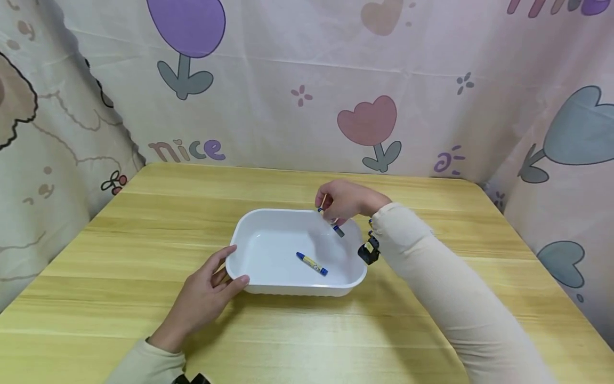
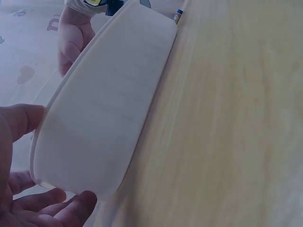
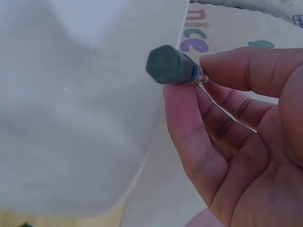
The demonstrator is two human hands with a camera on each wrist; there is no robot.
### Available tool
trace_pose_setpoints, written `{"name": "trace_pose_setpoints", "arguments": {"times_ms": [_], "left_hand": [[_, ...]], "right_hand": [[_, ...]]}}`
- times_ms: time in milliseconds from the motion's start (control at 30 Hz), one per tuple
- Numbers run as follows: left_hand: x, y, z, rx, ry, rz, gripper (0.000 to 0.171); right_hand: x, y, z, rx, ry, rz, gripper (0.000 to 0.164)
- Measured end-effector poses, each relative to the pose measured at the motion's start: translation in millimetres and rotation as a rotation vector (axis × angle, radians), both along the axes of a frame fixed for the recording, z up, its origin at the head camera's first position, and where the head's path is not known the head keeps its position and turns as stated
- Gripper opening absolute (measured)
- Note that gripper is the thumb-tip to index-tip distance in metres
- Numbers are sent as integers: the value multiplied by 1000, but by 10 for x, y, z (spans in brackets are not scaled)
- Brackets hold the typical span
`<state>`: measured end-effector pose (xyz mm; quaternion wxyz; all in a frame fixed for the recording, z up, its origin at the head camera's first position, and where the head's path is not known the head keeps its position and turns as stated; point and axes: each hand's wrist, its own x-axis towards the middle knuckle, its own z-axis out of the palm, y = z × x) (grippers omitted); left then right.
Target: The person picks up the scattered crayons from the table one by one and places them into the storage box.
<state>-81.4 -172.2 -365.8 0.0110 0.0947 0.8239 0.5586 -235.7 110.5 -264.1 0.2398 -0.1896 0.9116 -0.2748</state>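
Note:
A white plastic tub [image 1: 283,290] with rounded corners stands on the wooden table. My left hand [image 1: 206,293] holds its near left corner, thumb at the front rim and fingers along the left end; in the left wrist view the thumb and fingertips touch the tub wall [image 2: 99,109]. My right hand [image 1: 347,200] is over the tub's back right corner. Between its thumb and fingers it pinches a marker [image 1: 338,231], tilted, its dark six-sided end [image 3: 164,65] facing the right wrist camera. A second marker [image 1: 312,264], yellow-bodied with blue ends, lies inside the tub.
To the tub's right, small blue-ended pieces [image 1: 370,228] show partly behind the right wrist and its black camera [image 1: 368,250]. A blue-ended stick [image 2: 178,16] appears past the tub's far end in the left wrist view. A printed curtain [image 1: 268,122] hangs behind the table [image 1: 192,186].

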Motion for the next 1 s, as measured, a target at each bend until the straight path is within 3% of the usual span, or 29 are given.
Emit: {"name": "trace_pose_setpoints", "arguments": {"times_ms": [533, 733, 867, 1000], "left_hand": [[8, -5, -23, -27, 36, 0, 66], [3, -12, -31, -30, 38, 4, 66], [5, -16, -31, -37, 40, 2, 66], [4, -15, -33, -29, 39, -4, 66]], "right_hand": [[12, -310, -162, 51, -62, 66, 25], [10, -259, -153, -2, -98, 63, 8], [-28, -150, -162, -90, -148, 42, 30], [-63, 10, -149, -195, -223, -41, 41]]}}
